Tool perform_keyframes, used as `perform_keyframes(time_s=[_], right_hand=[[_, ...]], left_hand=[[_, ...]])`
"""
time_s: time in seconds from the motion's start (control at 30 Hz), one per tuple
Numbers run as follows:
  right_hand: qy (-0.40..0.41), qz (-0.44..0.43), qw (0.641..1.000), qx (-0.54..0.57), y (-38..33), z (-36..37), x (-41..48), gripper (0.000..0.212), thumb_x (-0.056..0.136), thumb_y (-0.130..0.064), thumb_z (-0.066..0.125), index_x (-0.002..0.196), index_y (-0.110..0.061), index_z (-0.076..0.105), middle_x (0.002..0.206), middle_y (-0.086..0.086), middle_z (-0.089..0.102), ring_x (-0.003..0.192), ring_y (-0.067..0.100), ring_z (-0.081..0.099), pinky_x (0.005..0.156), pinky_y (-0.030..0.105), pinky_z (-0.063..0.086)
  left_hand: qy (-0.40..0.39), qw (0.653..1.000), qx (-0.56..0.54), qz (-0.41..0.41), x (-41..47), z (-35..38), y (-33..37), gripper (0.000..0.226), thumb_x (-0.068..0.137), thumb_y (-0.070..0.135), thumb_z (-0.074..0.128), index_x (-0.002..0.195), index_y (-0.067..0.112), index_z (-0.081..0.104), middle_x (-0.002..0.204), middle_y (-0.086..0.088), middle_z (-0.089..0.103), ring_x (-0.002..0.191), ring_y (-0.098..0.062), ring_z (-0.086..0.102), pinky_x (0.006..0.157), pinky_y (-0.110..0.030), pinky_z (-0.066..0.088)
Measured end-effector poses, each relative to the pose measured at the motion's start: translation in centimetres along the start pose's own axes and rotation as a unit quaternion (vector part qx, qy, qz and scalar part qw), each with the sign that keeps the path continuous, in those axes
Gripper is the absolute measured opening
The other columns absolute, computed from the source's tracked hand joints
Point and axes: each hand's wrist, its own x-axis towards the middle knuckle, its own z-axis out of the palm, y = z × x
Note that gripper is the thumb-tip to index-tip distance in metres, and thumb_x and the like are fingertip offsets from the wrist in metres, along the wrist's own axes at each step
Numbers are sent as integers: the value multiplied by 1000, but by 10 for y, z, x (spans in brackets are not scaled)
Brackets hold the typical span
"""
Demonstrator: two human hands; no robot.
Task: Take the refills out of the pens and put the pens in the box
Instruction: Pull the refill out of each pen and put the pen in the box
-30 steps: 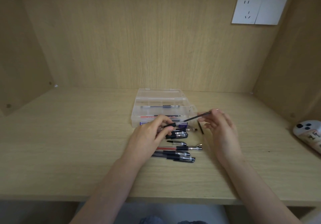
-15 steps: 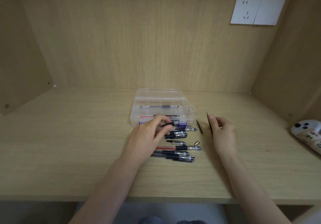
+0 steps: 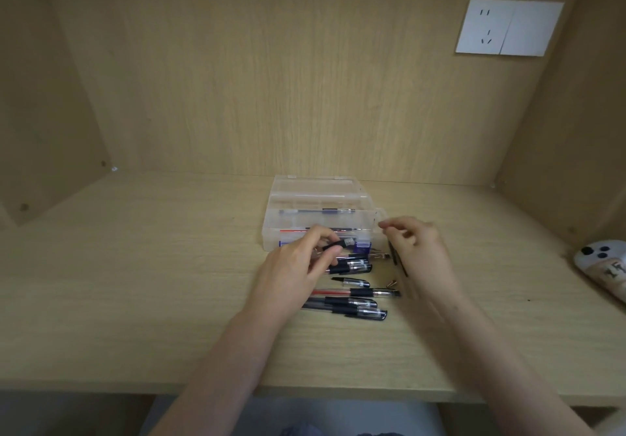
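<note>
Wooden desk [image 3: 135, 283] carries the clear plastic box [image 3: 321, 195] just beyond the fingers. The left hand [image 3: 294, 269] pinches a black-gripped pen barrel [image 3: 342, 243], probably emptied. The right hand [image 3: 413, 246], blurred, curls loosely and seems empty, over dark refills [image 3: 403, 268]. Next, likely: barrel into box, lifted over its near wall.

clear glossy plastic box [image 3: 321, 198]; matt woodgrain desk [image 3: 135, 283]; clear plastic pens [image 3: 352, 310].

A clear pen barrel [image 3: 341, 244] with a black grip is pinched in the left hand [image 3: 298, 266]. Just beyond the grip sits the open clear box [image 3: 366, 224], holding a blue pen [image 3: 318, 211]. More pens [image 3: 352, 310] lie nearer than it, and thin dark refills [image 3: 393, 252] lie to its right.
</note>
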Motion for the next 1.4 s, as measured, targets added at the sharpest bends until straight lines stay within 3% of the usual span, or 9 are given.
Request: perform_keyframes(time_s=[0.07,0.23,0.43,0.6,0.73,0.87,1.03,1.17,1.4], right_hand=[[-94,-21,994,-55,-13,7,12,20,94,-29,51,104,-29,68,106,-9,63,112,19,40,96,38,35],[-202,-81,930,-296,-26,20,34,38,98,-41,39,103,-17,68,103,4,59,104,22,33,83,33,21],[-280,-101,875,-383,-29,17,37,55,97,-53,23,100,-15,63,98,5,52,110,25,29,89,36,21],[-278,-95,894,-338,-21,21,37,38,94,-52,38,94,-20,59,93,1,53,106,23,31,81,33,20],[-284,-69,907,-303,-18,21,39,31,92,-52,45,91,-23,56,82,-3,46,105,22,29,84,34,23],[-303,-36,904,-299,-18,22,42,29,91,-53,45,99,-27,52,98,4,43,112,26,29,93,37,26],[-360,-7,870,-338,-37,14,42,46,90,-58,43,115,-19,49,106,8,36,109,25,24,92,37,27],[-387,1,844,-371,-46,17,44,48,88,-63,41,103,-18,48,104,8,38,103,23,22,90,37,25],[-340,-10,896,-284,-32,17,46,32,85,-57,51,94,-25,54,104,6,48,109,25,36,88,35,25]], left_hand=[[2,1000,2,-7,0,0,-1,16,90,47,45,102,38,50,80,24,66,78,8,62,71,-31,53],[7,1000,-21,-21,0,0,-2,15,90,46,46,102,37,50,79,22,67,77,6,63,71,-33,54],[2,1000,-18,-12,1,1,-1,15,90,44,47,103,36,51,79,21,67,76,6,63,70,-32,53],[-5,1000,-14,-14,1,1,-2,14,91,44,47,102,37,50,77,23,66,75,7,62,69,-32,53],[-2,1000,-11,-12,1,1,-3,13,91,44,47,102,37,50,77,23,66,73,7,61,68,-31,53],[-6,1000,-12,-12,1,1,-3,14,91,43,47,103,36,51,78,22,66,74,7,62,68,-31,53],[-7,1000,-4,-6,1,1,-2,14,91,42,48,103,35,51,78,20,67,71,7,61,65,-29,53],[-3,1000,-24,-8,1,2,-3,14,90,41,49,102,33,52,78,19,68,73,6,63,66,-33,54],[-2,1000,-20,-8,1,2,-3,13,91,41,50,102,33,53,77,20,67,70,7,61,66,-30,53]])
